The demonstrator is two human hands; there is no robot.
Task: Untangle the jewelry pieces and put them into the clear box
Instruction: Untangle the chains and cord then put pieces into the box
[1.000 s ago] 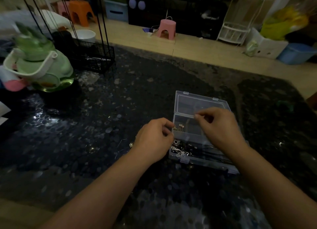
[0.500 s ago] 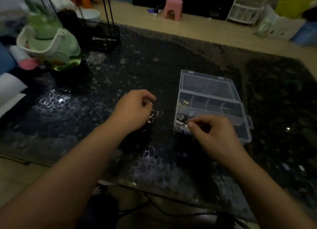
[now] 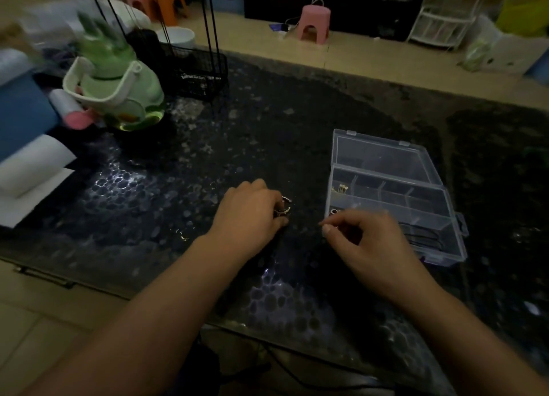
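From the head view, we curl our left hand [image 3: 249, 217] around a small tangle of jewelry [image 3: 283, 208] on the dark table [image 3: 178, 193], left of the clear box [image 3: 392, 199]. Our right hand [image 3: 362, 241] pinches thumb to forefinger; whether it holds anything, we cannot tell. Pulling hard could tighten knots, or scatter pieces unseen against the dim surface. The tangle glints thin, gold and silver.

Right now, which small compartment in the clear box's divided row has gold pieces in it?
The leftmost compartment of the clear box, the one nearest the left hand. Small gold pieces lie in it; the other small compartments in that row look empty.
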